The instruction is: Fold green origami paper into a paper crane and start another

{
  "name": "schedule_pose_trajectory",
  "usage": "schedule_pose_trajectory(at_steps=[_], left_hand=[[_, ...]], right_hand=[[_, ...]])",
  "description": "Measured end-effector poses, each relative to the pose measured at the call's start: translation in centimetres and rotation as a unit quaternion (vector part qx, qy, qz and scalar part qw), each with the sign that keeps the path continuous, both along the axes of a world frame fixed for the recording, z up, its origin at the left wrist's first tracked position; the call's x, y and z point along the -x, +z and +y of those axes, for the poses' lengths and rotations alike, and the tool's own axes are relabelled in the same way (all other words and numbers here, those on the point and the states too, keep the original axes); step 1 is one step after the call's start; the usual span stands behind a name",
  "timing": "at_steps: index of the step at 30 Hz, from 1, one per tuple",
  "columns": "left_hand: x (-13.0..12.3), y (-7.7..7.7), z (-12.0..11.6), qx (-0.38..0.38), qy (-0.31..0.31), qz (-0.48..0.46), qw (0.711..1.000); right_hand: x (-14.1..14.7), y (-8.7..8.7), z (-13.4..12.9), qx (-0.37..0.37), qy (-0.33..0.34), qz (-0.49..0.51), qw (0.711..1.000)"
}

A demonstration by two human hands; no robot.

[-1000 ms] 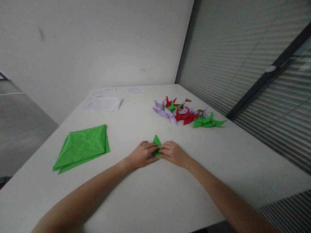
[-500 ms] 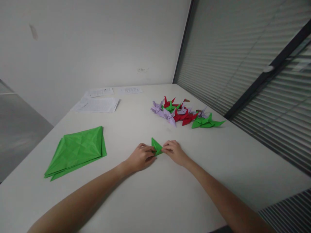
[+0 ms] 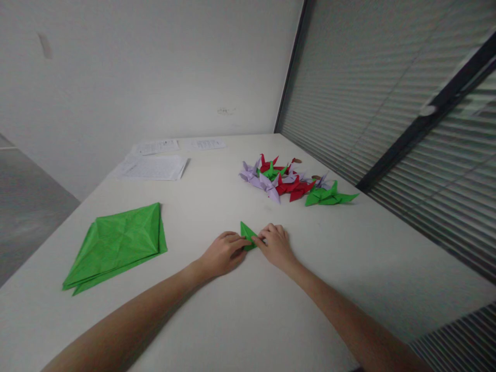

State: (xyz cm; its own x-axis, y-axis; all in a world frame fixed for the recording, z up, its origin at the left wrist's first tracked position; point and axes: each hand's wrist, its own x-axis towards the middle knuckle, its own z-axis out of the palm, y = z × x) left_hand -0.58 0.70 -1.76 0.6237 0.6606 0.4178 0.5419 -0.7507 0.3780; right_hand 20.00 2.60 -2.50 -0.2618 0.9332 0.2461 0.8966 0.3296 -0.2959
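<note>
At lower center of the frame, two hands on a small green fold

Just below mid-frame on the white table [image 3: 232, 320], the small green folded paper [image 3: 247, 231] shows a sharp point angled toward the upper left, with crisp edges and its lower part partly covered by fingers. The left hand [image 3: 225, 253], fingers loosely curled, presses its left side; the right hand [image 3: 276, 246], fingers bent, touches its right side with the fingertips.
</note>
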Motion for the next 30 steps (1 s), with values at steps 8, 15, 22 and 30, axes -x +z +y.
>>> schedule_pose_trajectory(at_steps=[8,15,22,30], left_hand=[[0.5,0.9,0.1,-0.009,-0.042,0.054,0.998],[0.9,1.2,0.2,-0.016,-0.057,0.077,0.995],[-0.4,1.1,-0.3,-0.01,-0.016,0.103,0.994],[-0.2,1.1,0.0,0.003,-0.023,0.088,0.996]], right_hand=[[0.2,0.5,-0.2,-0.018,-0.028,-0.024,0.999],[0.2,0.2,-0.1,-0.026,-0.025,-0.029,0.999],[0.3,0.3,-0.1,-0.047,-0.022,-0.017,0.999],[-1.1,-0.1,0.2,-0.002,0.011,0.018,1.0]])
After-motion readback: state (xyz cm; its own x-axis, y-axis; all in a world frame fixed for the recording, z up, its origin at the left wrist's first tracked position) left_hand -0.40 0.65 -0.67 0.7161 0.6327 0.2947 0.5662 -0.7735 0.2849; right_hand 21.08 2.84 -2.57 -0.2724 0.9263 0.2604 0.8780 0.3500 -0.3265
